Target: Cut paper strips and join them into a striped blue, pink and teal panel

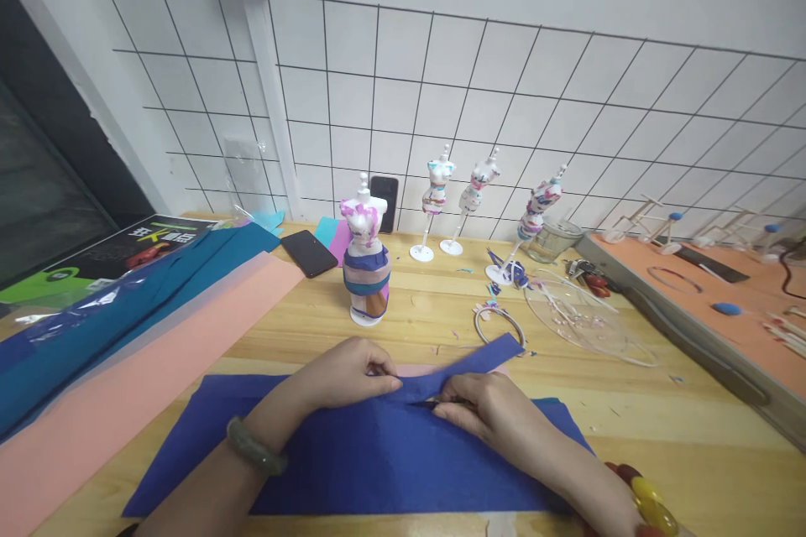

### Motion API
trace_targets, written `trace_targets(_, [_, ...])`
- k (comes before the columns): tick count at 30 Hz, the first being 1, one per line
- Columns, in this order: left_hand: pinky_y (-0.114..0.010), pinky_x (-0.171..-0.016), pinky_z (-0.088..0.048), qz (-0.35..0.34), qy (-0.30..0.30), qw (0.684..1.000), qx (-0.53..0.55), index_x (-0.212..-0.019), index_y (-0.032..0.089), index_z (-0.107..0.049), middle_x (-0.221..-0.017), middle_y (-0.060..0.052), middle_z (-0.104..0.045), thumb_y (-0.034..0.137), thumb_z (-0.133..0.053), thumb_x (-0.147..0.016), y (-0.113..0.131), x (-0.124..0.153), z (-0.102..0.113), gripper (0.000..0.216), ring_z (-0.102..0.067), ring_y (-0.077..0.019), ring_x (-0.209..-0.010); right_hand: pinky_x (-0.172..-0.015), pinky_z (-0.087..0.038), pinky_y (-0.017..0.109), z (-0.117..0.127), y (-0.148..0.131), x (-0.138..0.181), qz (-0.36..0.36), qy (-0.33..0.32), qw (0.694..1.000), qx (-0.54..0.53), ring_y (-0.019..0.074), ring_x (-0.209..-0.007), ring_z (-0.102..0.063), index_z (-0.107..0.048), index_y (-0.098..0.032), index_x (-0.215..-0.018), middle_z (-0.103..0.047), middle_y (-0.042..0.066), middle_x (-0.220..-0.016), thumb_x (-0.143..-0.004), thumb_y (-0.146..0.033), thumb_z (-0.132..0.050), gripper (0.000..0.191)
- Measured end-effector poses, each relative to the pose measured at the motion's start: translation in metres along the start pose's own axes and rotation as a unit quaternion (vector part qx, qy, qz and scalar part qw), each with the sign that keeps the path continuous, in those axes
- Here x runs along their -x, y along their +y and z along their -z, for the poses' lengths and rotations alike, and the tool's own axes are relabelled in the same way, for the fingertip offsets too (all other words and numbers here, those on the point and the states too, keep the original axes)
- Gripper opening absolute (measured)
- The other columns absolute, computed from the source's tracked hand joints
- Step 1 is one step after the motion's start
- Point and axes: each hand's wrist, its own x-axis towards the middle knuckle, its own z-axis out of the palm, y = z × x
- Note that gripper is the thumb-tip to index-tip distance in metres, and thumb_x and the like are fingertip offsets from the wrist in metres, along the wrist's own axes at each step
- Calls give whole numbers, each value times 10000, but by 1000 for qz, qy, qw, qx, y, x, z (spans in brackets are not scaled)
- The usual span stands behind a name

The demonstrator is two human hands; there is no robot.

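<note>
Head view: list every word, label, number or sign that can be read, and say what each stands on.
Black and green box at the left: large white characters, tilted and too blurred to read.
Phone lying on the table and phone leaning on the wall: dark, no text shows.
Blue sheet pinched by the left hand: no print.
Nothing else bears readable text.

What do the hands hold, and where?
A dark blue strip: fingers of the left hand pinch its near end; the right hand holds it alongside.
</note>
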Motion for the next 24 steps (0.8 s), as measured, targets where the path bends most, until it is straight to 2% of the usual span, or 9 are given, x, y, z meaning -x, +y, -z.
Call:
trace_targets(4, [-188,-516,-334,10,-11,1000,-6,-704,152,-698,-610,27,-604,292,-583,-766,-3,1,5,191,-515,-109,-579,-581,-388,228,1,-3,0,-7,0,1000,3,152,-644,-629,-668,-194,-843,-710,24,-766,-927,-445,-477,326])
trace_targets(11, [-179,-510,-326,17,-19,1000,6,-720,155,-676,-587,50,-535,324,-582,-766,-6,-1,3,199,-467,-96,-567,-608,-396,240,-2,-7,-4,-16,2,1000,0,163,-680,-636,-670,-207,-870,-720,20,-796,-903,-434,-520,274])
trace_targets(24, [-185,-541,-356,22,-14,1000,11,-809,165,-643,-676,36,-585,363,-542,-800,-7,1,3,223,-516,-117,-627,-671,-440,242,-3,-15,-14,-15,-1,999,-31,173,-767,-657,-677,-218,-877,-730,14,-853,-895,-398,-539,227])
